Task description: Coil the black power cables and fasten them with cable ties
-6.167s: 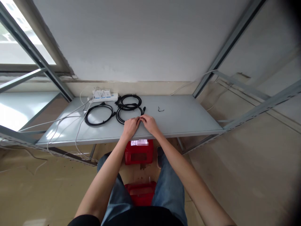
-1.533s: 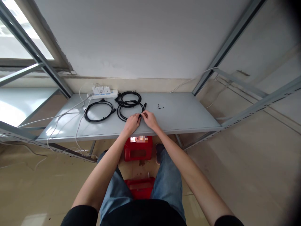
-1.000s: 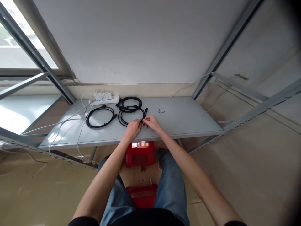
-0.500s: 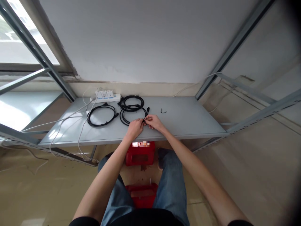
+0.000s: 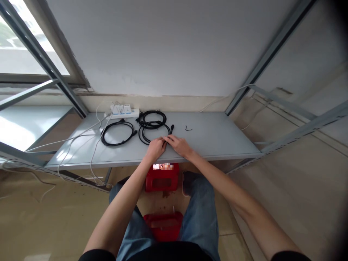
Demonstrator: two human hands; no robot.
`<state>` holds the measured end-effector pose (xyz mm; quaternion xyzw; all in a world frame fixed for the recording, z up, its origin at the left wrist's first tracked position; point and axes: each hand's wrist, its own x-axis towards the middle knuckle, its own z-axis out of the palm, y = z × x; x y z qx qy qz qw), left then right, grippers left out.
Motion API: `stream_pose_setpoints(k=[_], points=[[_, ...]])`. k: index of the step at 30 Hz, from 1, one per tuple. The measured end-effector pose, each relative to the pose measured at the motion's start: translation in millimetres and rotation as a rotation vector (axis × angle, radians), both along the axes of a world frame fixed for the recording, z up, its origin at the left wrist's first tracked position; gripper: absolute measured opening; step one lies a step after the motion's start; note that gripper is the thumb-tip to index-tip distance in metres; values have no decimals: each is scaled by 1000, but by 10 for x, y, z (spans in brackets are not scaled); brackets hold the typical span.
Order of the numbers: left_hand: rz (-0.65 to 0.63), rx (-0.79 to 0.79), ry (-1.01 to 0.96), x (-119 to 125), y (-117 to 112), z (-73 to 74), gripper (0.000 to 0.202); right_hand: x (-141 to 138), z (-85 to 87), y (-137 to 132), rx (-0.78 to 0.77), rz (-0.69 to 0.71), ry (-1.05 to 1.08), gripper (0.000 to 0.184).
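A black power cable (image 5: 140, 135), wound into a loop, lies on the grey shelf with its near right side under my hands. Closed on that part of the loop is my left hand (image 5: 157, 148). My right hand (image 5: 180, 145) meets it there, fingers bent together over the cable by the left fingertips; what lies beneath them is hidden. One plug (image 5: 172, 127) sticks out beyond my right fingers. A second black coil (image 5: 164, 116) overlaps the far side of this loop. Another coiled black cable (image 5: 114, 144) rests to the left. A short dark tie (image 5: 188, 128) lies right of my hands.
A white power strip (image 5: 122, 115) with adapters stands at the back left. White cords (image 5: 71, 144) run from it over the shelf's left front edge. Metal posts (image 5: 240, 97) frame the grey shelf (image 5: 217, 141). Red stools (image 5: 162, 181) stand below, between my legs.
My right hand has turned flatter, its fingers now reaching over the left fingertips instead of pinching beside them. My right forearm has swung slightly outward. The coils stay in place.
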<state>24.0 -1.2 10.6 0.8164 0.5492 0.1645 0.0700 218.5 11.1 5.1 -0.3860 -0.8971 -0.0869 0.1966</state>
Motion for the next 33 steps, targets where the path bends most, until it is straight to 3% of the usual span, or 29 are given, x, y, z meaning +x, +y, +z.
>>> stream_pose_setpoints(k=[11, 20, 33], points=[[-25, 21, 35, -27, 21, -41, 36, 44, -70, 172, 216, 157, 22, 33], [-31, 50, 45, -19, 24, -61, 36, 29, -53, 192, 166, 153, 56, 29], [-22, 48, 51, -16, 14, -49, 36, -28, -51, 206, 256, 233, 13, 38]])
